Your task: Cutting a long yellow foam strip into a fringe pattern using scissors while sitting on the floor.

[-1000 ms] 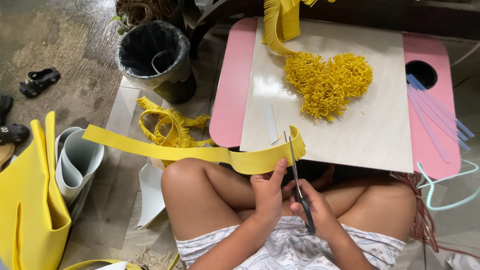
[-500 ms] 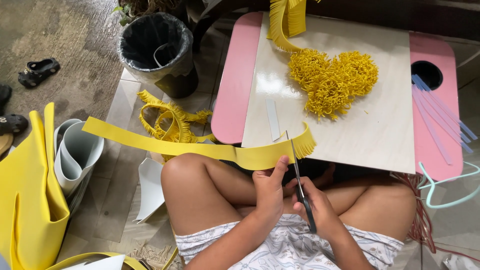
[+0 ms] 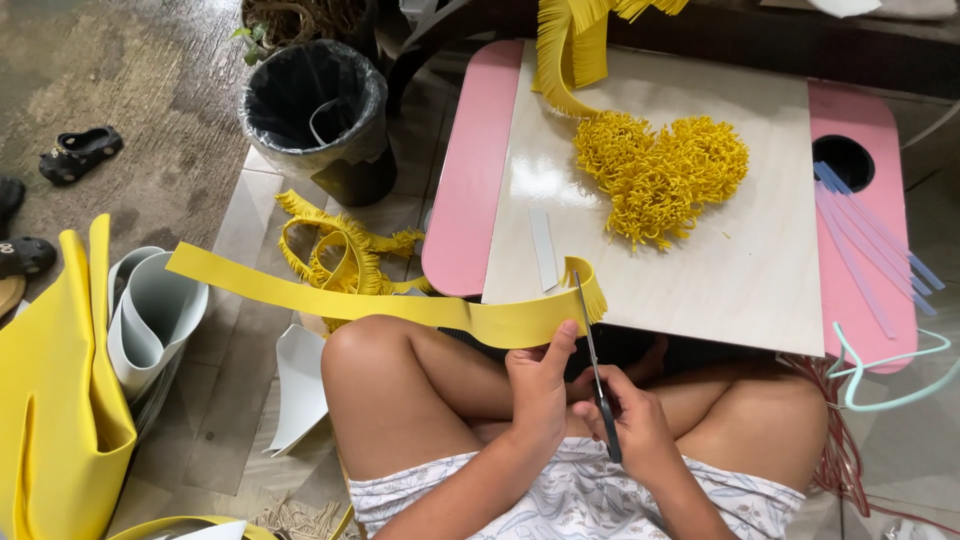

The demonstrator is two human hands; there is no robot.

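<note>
The left hand [image 3: 540, 385] pinches a long yellow foam strip [image 3: 330, 298] between thumb and fingers near its fringed end, which stands over the near edge of the pale board [image 3: 700, 270] on the pink lap table [image 3: 465, 180]. The right hand [image 3: 630, 425] has its fingers curled through the handles of scissors [image 3: 592, 350], whose blades point up into the fringe, only slightly parted. A yellow fringed foam heart [image 3: 660, 175] lies on the board, well apart from both hands, and a black-lined bin [image 3: 312, 100] stands on the floor to the left.
</note>
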